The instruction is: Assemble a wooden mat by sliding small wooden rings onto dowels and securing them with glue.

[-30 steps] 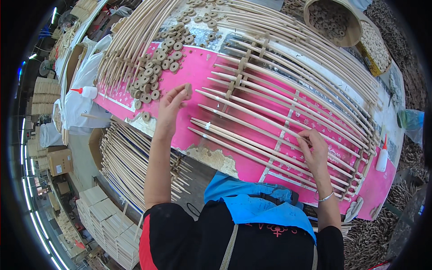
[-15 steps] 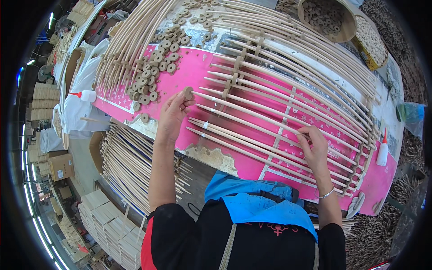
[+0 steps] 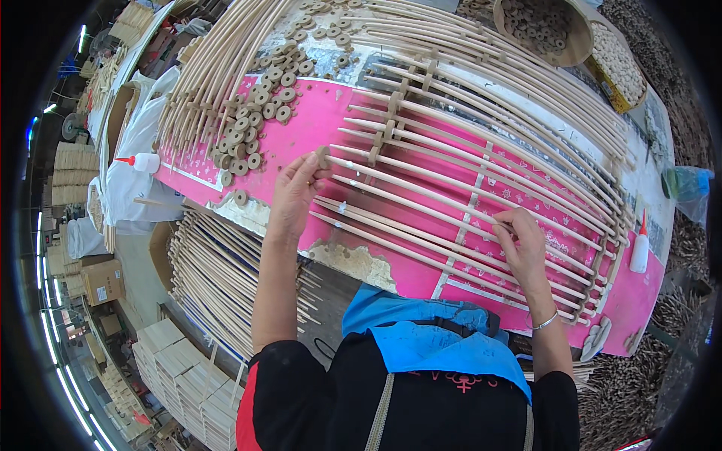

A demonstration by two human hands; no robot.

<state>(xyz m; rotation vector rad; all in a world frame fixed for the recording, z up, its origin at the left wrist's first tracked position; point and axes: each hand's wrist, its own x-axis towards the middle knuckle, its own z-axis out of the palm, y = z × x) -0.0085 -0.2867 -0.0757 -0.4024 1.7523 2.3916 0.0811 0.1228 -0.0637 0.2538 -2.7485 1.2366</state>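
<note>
My left hand [image 3: 297,188] pinches a round brown wooden ring [image 3: 323,156] at the left tip of a pale, tapered wooden dowel [image 3: 414,189]. The tip meets the ring; how far it goes in, I cannot tell. Farther right along that dowel, my right hand [image 3: 524,242] grips it between thumb and fingers. Nearer me lie more bare-tipped dowels [image 3: 398,235] with white glue dabs [image 3: 342,207] close to their left ends. Beyond, other dowels carry brown rings [image 3: 390,128] near their left ends. At the right, dowel ends meet a row of rings [image 3: 599,264].
Loose rings [image 3: 256,120] are heaped on the pink tabletop [image 3: 304,124], beside bundled dowels [image 3: 203,113]. Glue bottles stand left [image 3: 143,161] and right [image 3: 640,252]. A ring-filled tub [image 3: 579,49] and a yellow box of pale pieces [image 3: 618,68] are at the far right. Dowels [image 3: 210,278] are stacked below the table's edge.
My left hand has moved slightly right, bringing the ring onto the dowel's tip. The right hand has shifted a little left, still gripping the dowel.
</note>
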